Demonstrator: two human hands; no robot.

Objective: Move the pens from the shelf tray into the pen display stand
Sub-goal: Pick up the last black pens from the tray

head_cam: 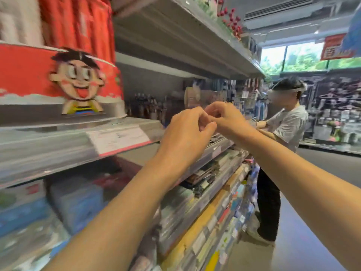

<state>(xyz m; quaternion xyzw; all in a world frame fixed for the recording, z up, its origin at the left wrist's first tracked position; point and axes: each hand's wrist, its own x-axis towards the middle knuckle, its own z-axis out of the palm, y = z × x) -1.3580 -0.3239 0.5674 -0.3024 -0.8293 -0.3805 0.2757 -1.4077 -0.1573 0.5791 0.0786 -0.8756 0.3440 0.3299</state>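
Head view, blurred, left hand [187, 132] and right hand [226, 119] meeting fingertip to fingertip, fingers curled, anything pinched unclear, above glossy metal shelf edge [78, 145], dark slim pens [144, 108] standing behind, red cartoon box [58, 75] left.

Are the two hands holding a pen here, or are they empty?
Cannot tell. The left hand and right hand meet with curled fingers in front of the shelf, but blur hides anything between them; no pen shows.
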